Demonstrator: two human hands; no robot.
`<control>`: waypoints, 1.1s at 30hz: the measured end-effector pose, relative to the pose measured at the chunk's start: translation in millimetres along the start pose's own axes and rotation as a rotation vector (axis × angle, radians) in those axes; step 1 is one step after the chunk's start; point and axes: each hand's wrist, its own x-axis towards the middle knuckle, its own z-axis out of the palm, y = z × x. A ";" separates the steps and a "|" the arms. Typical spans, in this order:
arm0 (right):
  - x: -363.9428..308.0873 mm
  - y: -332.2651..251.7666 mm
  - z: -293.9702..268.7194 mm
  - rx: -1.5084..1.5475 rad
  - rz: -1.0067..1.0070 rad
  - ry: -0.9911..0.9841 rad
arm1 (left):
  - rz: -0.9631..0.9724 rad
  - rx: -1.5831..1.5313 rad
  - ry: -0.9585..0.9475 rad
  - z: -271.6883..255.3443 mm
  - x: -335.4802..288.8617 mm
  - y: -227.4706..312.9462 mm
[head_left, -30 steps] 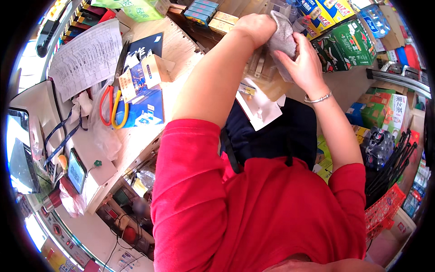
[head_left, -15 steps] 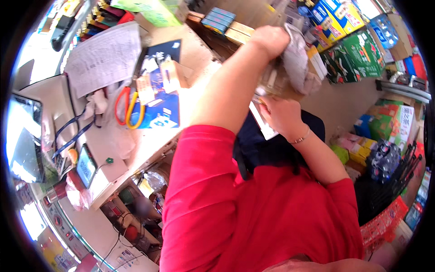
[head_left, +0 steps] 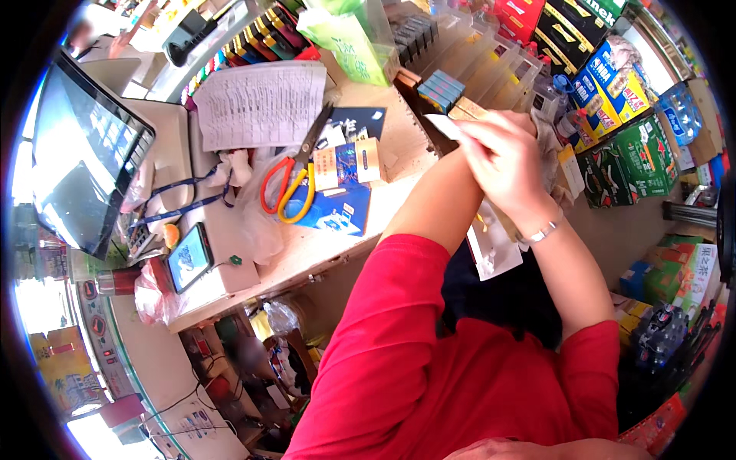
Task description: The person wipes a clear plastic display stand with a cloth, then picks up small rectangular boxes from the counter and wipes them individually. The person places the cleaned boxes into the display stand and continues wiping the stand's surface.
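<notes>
While our right hand [head_left: 507,169] is pinching a small white piece [head_left: 442,126] in the head view, our left hand [head_left: 524,119] is lying mostly hidden behind it. The two are overlapping, and we cannot tell whether the left is gripping the grey cloth [head_left: 547,146] bunching just right of them. The white piece is sticking out leftward from our right fingertips, over our left forearm. Below our hands, a white carton [head_left: 497,257] is resting by our lap. Left of them, the table [head_left: 400,201] is carrying scissors [head_left: 300,175] with red and yellow loops, beside a blue packet [head_left: 337,211]. Right of them, a green carton [head_left: 650,157] is standing near a blue-and-yellow carton [head_left: 609,96].
</notes>
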 end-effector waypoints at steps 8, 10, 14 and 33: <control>27.6 26.9 20.0 0.174 0.016 -0.431 | 0.036 -0.006 0.025 9.5 12.7 5.3; 15.9 35.5 7.0 0.202 0.049 -0.189 | 0.035 0.003 0.048 14.0 17.3 2.0; -11.6 65.8 -40.5 0.395 0.342 0.187 | 0.046 -0.105 0.248 39.8 17.5 -24.3; -144.3 125.1 -92.9 0.739 0.849 0.523 | -0.030 0.068 0.010 -2.4 11.7 4.6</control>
